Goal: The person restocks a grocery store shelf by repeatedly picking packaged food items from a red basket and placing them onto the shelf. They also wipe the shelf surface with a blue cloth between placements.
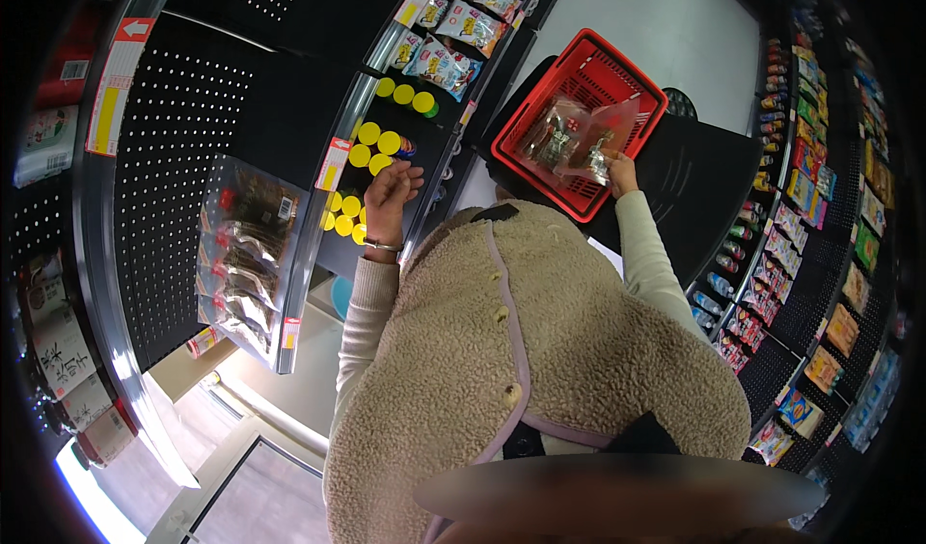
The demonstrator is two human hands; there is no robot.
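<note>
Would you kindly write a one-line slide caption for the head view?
Left hand by yellow-lidded jars on a shelf; right hand on a clear packet in a red basket.

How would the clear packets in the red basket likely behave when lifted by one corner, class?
The clear packets look like thin, glossy film, so they would probably sag and feel slippery. Their small loose contents likely shift. The right hand touches one in the red basket; the left hand is open near the yellow-lidded jars.
</note>
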